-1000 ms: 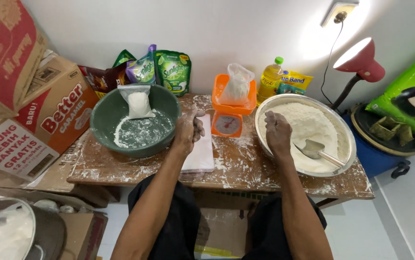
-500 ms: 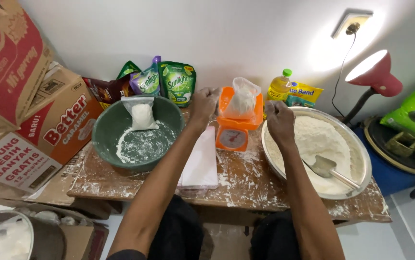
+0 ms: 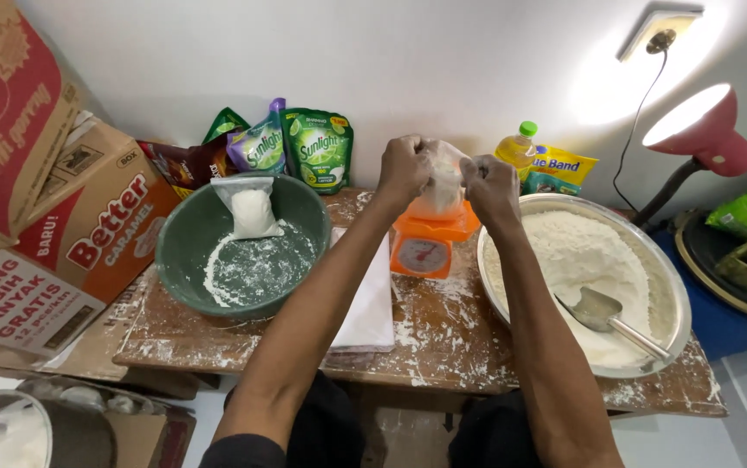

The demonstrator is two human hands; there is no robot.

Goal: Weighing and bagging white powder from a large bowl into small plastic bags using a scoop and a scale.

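Both hands are up over the orange kitchen scale (image 3: 430, 243) at the back of the flour-dusted wooden surface (image 3: 477, 347); the left hand (image 3: 404, 166) is closed on the top left edge of a clear plastic bag (image 3: 444, 184) with white flour in it; the right hand (image 3: 490, 186) is closed on the bag's top right edge; so the bag hangs between the two hands, its mouth gathered in their fingers, its bottom on or just above the scale's tray, though I cannot tell which. Just right of the scale sits a wide metal basin (image 3: 668, 286) heaped with flour, a metal scoop (image 3: 603, 312) lying in it; left of the forearms stands a green bowl (image 3: 191, 243) holding loose flour and a filled small packet (image 3: 250, 208) leaning on its far wall; a stack of flat plastic sheets (image 3: 371, 303) lies between bowl and scale; green pouches (image 3: 317, 147) line the wall behind.
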